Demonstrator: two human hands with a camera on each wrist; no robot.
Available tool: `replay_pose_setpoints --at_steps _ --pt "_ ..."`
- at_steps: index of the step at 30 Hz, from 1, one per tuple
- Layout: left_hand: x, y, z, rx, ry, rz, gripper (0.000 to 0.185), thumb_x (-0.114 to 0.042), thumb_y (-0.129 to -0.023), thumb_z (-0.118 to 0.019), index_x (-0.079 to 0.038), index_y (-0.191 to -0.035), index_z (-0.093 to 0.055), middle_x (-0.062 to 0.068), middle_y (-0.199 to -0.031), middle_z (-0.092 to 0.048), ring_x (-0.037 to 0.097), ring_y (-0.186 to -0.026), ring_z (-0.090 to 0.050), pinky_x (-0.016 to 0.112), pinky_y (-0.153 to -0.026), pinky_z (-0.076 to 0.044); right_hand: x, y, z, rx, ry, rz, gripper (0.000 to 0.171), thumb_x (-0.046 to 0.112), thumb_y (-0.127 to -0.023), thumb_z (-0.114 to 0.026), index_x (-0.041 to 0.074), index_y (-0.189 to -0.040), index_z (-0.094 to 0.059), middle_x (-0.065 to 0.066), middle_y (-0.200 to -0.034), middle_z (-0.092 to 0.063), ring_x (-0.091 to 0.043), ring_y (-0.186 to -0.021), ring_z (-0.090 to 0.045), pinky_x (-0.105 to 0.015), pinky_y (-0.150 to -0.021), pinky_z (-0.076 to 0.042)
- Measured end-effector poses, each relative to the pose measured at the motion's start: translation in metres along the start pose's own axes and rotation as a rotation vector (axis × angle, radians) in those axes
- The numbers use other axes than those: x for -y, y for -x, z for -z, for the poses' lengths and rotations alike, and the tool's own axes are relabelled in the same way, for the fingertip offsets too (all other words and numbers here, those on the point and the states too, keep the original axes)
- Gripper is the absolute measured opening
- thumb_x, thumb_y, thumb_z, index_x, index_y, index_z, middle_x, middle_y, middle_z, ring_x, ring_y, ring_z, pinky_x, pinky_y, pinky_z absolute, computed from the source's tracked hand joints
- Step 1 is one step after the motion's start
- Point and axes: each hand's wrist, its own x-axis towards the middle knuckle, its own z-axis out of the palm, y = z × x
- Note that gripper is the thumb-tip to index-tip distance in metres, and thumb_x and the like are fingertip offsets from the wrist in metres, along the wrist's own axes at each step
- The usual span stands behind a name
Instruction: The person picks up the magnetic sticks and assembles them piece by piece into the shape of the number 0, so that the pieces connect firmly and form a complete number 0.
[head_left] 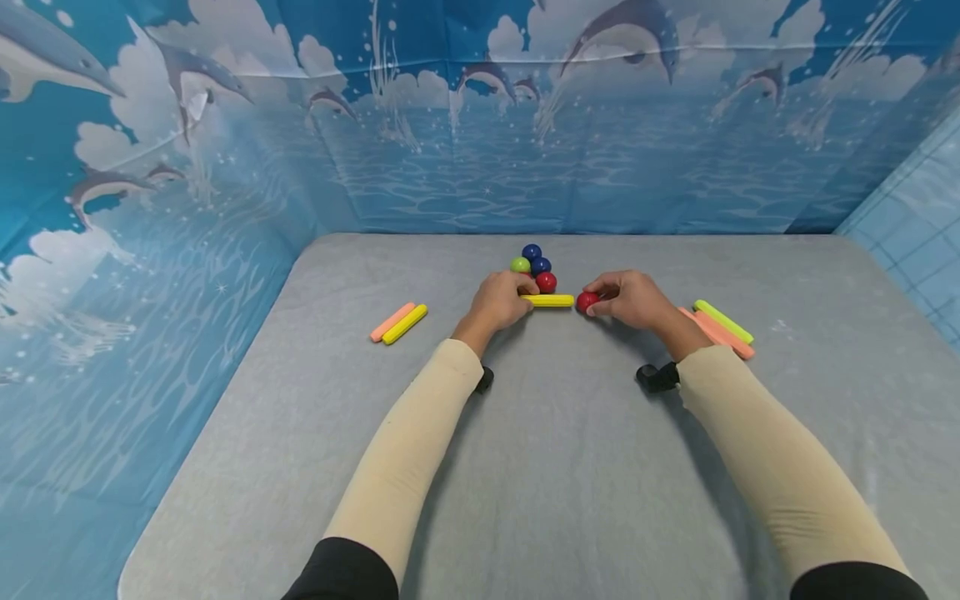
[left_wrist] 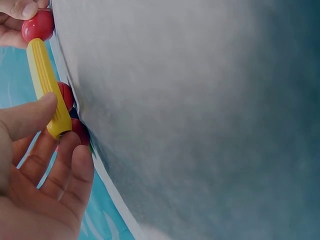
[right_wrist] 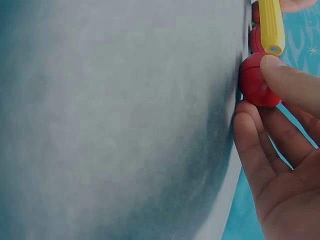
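My left hand (head_left: 501, 300) pinches one end of a ridged yellow stick (left_wrist: 46, 82) between thumb and fingers. In my right hand (head_left: 633, 298) a red ball (right_wrist: 257, 80) is held between thumb and fingers, right at the stick's far end. The stick lies crosswise, with an open socket showing in its end in the right wrist view. Just behind the stick sits a small group of balls: a red ball (head_left: 546, 282), two blue balls (head_left: 532, 252) and a green ball (head_left: 521, 265). Another red ball (left_wrist: 80, 132) is partly hidden by my left fingers.
On the left of the grey table (head_left: 555, 467) lie an orange stick (head_left: 391, 322) and a yellow stick (head_left: 405, 325). Beyond my right wrist are a lime stick (head_left: 723, 322) and orange sticks (head_left: 727, 335). A dolphin-print curtain (head_left: 480, 167) hangs along the back edge.
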Motion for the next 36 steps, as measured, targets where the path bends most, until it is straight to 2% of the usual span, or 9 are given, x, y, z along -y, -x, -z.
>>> replay_pose_setpoints --at_steps 8,16,24,29,33,36 --pt "-0.002 -0.002 -0.002 -0.016 -0.012 -0.025 0.023 -0.012 -0.090 -0.070 -0.016 -0.113 -0.075 0.000 -0.113 -0.072 0.018 -0.105 -0.059 0.033 -0.099 -0.050 -0.001 0.000 0.000 -0.004 -0.018 -0.006 0.034 0.013 -0.090 -0.072 0.004 -0.122 -0.068 -0.021 -0.125 -0.066 -0.031 -0.108 -0.059 -0.032 -0.080 -0.051" --pt "-0.005 -0.003 -0.005 -0.015 0.012 -0.003 0.023 -0.012 -0.091 -0.071 -0.015 -0.113 -0.075 0.001 -0.115 -0.072 0.019 -0.106 -0.058 0.032 -0.099 -0.051 -0.001 0.000 0.001 0.000 -0.035 -0.011 0.034 0.013 -0.089 -0.073 0.004 -0.122 -0.068 -0.020 -0.125 -0.066 -0.031 -0.107 -0.059 -0.030 -0.078 -0.051" --pt "-0.001 -0.001 -0.003 -0.018 0.025 -0.031 0.023 -0.017 -0.093 -0.070 -0.015 -0.115 -0.074 0.001 -0.113 -0.072 0.017 -0.103 -0.059 0.031 -0.096 -0.052 -0.002 0.000 0.000 0.000 -0.031 -0.002 0.034 0.014 -0.089 -0.073 0.004 -0.122 -0.068 -0.021 -0.125 -0.066 -0.032 -0.108 -0.059 -0.033 -0.082 -0.053" --pt "0.009 0.000 0.011 -0.009 0.027 -0.034 0.024 -0.024 -0.099 -0.061 -0.016 -0.120 -0.070 0.001 -0.116 -0.069 0.017 -0.106 -0.059 0.031 -0.095 -0.052 -0.002 0.000 -0.002 0.014 -0.042 -0.014 0.035 0.014 -0.090 -0.073 0.005 -0.123 -0.067 -0.020 -0.126 -0.065 -0.031 -0.110 -0.058 -0.034 -0.085 -0.053" --pt "0.020 -0.002 0.027 -0.052 -0.013 -0.027 0.024 -0.018 -0.099 -0.059 -0.015 -0.120 -0.070 0.003 -0.119 -0.069 0.021 -0.113 -0.060 0.037 -0.100 -0.050 -0.001 0.001 -0.002 0.023 -0.060 -0.031 0.035 0.013 -0.091 -0.072 0.005 -0.125 -0.066 -0.020 -0.128 -0.064 -0.031 -0.111 -0.057 -0.035 -0.087 -0.053" --pt "0.027 -0.006 0.033 -0.063 -0.045 -0.030 0.027 -0.013 -0.098 -0.058 -0.015 -0.123 -0.068 0.004 -0.121 -0.067 0.023 -0.114 -0.060 0.039 -0.101 -0.050 -0.001 0.001 -0.001 0.023 -0.063 -0.038 0.035 0.013 -0.091 -0.071 0.006 -0.125 -0.066 -0.019 -0.128 -0.064 -0.031 -0.111 -0.056 -0.033 -0.087 -0.053"
